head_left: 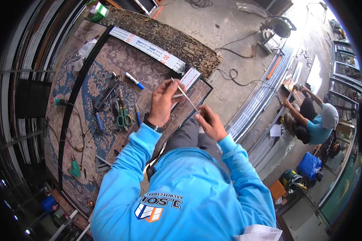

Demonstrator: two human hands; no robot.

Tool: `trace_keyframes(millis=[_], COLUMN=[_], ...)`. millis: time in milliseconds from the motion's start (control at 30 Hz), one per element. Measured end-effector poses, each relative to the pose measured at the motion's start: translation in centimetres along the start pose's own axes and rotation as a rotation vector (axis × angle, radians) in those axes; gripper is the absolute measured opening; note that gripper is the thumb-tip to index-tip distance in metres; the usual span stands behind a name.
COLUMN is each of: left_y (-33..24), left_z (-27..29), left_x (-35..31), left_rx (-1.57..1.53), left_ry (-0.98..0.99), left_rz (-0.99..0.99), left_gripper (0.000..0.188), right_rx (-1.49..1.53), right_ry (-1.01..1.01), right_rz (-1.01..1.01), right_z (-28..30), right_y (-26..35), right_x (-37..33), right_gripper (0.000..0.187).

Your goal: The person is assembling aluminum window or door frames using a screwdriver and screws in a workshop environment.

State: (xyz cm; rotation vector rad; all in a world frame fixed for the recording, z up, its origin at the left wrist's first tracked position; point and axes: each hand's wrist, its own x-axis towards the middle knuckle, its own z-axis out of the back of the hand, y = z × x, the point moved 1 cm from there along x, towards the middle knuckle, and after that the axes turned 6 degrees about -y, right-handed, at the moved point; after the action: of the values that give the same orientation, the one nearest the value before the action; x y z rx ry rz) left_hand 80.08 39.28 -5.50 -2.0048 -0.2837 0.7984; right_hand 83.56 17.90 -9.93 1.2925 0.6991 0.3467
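Observation:
A thin, pale rod-like strip [188, 98] slants between my two hands above the table edge. My left hand [163, 102] is closed, its thumb and fingers pinching the strip near the upper end. A whitish piece shows by the left fingers; whether it is separate I cannot tell. My right hand [211, 123] pinches the lower end of the strip. Just beyond my left hand lies a bar covered in white printed film [149, 49], meeting a shorter film-covered piece [190, 78] at a corner. A blue-and-white marker [134, 80] lies left of that hand.
On the patterned table cover [62, 134] lie green-handled shears [124, 117], a blue-handled screwdriver [138, 115], a green glue gun [74, 168] and a long black strip [82, 78]. A cut-off saw [276, 31] stands on the floor. Long metal profiles [249, 114] and a crouching co-worker [319, 124] are right.

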Motion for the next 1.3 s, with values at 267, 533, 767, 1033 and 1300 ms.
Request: trace_keyframes(millis=[267,533,767,1033,1300], left_y=[-3.3,-3.5,-3.6,-4.6,-5.4], left_z=[9.3,3.7,-0.9,-2.2,-2.5], left_x=[15.3,16.1,22.0,22.0,21.9], left_rx=[0.812,1.622,1.823,1.699,1.614], left_ry=[-0.097,0.347,1.057,1.105,1.088], left_rz=[-0.314,-0.73,-0.547,-0.611,-0.629], left_gripper=[0.017,0.068,0.08,0.079,0.078], right_rx=[-0.149,-0.099,-0.079,-0.03,0.244], right_ry=[-0.269,-0.376,-0.396,-0.483,-0.305], right_rz=[-0.13,-0.121,-0.032,-0.148,-0.228], right_z=[3.5,0.6,0.6,0.8,-0.2], right_y=[-0.7,-2.0,-2.9,0.1,0.7], right_x=[11.8,14.9,15.2,16.0,14.1], right_gripper=[0.041,0.058,0.053,0.043,0.045])
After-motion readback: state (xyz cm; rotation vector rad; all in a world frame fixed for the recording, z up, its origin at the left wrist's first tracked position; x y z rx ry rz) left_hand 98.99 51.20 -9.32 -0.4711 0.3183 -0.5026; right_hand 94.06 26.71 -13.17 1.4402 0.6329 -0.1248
